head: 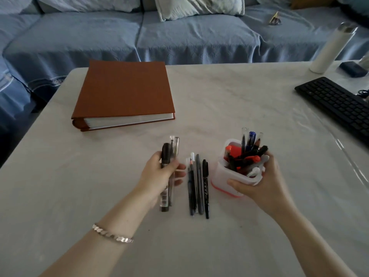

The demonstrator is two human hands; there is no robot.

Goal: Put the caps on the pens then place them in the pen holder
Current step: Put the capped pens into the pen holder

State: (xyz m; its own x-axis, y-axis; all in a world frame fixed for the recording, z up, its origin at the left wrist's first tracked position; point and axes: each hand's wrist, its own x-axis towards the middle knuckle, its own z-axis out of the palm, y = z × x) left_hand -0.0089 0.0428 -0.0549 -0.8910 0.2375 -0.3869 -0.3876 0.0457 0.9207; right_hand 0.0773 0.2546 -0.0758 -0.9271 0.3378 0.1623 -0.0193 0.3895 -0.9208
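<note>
My left hand (159, 174) grips a bundle of capped pens (167, 156), a black one and clear ones, held upright just above the table. To its right, several pens (197, 186) lie side by side on the white cloth, pointing away from me. My right hand (259, 182) is wrapped around the white pen holder (223, 176) with an orange base, tilting it toward me. The holder is full of black, red, blue and clear pens (247, 156).
A thick brown album (123, 90) lies at the table's back left. A black keyboard (335, 104) sits at the right edge, with a white bottle (329, 50) and a small dark box (353, 68) behind it. A blue sofa (179, 35) stands beyond the table.
</note>
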